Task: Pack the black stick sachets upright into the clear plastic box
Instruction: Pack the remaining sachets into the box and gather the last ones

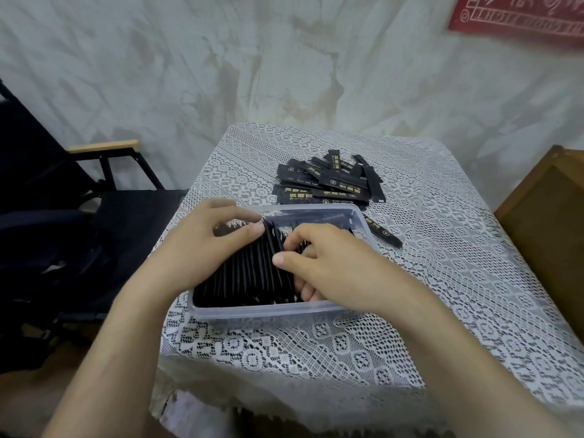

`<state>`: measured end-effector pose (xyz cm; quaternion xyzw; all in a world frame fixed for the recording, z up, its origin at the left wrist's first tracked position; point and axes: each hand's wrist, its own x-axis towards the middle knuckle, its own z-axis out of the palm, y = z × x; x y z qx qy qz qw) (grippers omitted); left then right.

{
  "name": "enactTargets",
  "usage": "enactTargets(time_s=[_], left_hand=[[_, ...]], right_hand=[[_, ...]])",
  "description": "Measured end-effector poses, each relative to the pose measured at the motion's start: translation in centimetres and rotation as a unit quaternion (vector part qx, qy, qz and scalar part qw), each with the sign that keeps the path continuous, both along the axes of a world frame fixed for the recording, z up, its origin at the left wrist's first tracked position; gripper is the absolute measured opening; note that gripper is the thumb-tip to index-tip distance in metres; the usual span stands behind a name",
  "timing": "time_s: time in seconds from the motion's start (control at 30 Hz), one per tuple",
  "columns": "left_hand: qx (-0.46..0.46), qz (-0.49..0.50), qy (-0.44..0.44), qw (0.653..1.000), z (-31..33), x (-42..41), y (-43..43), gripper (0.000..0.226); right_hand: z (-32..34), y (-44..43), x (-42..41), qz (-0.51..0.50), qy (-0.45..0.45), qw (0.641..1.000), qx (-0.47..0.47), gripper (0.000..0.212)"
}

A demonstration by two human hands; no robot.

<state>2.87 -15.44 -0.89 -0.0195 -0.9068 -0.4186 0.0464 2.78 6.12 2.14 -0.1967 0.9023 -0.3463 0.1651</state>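
**Trainee:** Status of the load?

**Supervisor:** The clear plastic box [278, 311] sits on the near half of the lace-covered table [442, 279]. A packed row [246, 273] of black stick sachets stands on edge inside it and fills the left part, from the near wall toward the far wall. The sachets lean slightly; they are not fully vertical.

**Trainee:** What is left?

**Supervisor:** A loose pile [328, 181] lies flat on the cloth just behind the box. One stray sachet [384, 233] lies beside the box's right wall. My estimate is that about half the stock is packed. How much space is free to the right of the row cannot be judged, because a hand covers it.

**Trainee:** Hand positions?

**Supervisor:** Both forearms reach in from the near edge and meet over the box.
- The left hand [205, 245] arches over the far left of the row. Its fingers are curved, and its thumb is set against the sachet tops, gripping that end.
- The right hand [328, 263] is at the row's right face. Its thumb lies on the top edges and its fingers are curled down into the box, pinching the outermost sachets against the rest.

**Trainee:** Current step?

**Supervisor:** Probably squaring and compressing the row before the next batch is loaded.

**Trainee:** Surroundings?

**Supervisor:** A dark folding chair [63, 200] stands to the left. A wooden panel [550, 216] stands to the right.
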Motion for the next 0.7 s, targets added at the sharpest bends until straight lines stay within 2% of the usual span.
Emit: enactTargets(time_s=[0.1, 0.23, 0.4, 0.53, 0.63, 0.7], left_hand=[[-0.025, 0.010, 0.007, 1.000, -0.1, 0.0, 0.1, 0.035], [-0.036, 0.022, 0.016, 0.999, 0.2, 0.3, 0.7, 0.038], [-0.077, 0.047, 0.018, 0.996, 0.8, 0.5, 1.8, 0.053], [-0.089, 0.047, 0.020, 0.995, 0.8, 0.3, 1.8, 0.039], [-0.097, 0.048, 0.013, 0.994, 0.7, 0.3, 1.8, 0.040], [-0.095, 0.051, 0.009, 0.994, 0.9, 0.3, 1.9, 0.033]], right_hand=[[0.0, 0.4, -0.1, 0.006, -0.016, 1.000, -0.009, 0.014], [-0.3, 0.3, 0.2, -0.006, -0.019, 0.999, -0.027, 0.015], [-0.4, 0.0, 0.4, -0.001, -0.010, 1.000, -0.026, 0.019], [-0.2, 0.4, 0.0, 0.012, -0.014, 0.999, -0.044, 0.017], [0.4, 1.2, -0.7, 0.014, -0.038, 0.995, -0.093, 0.016], [1.1, 2.4, -1.6, -0.016, -0.019, 0.990, -0.136, 0.016]])
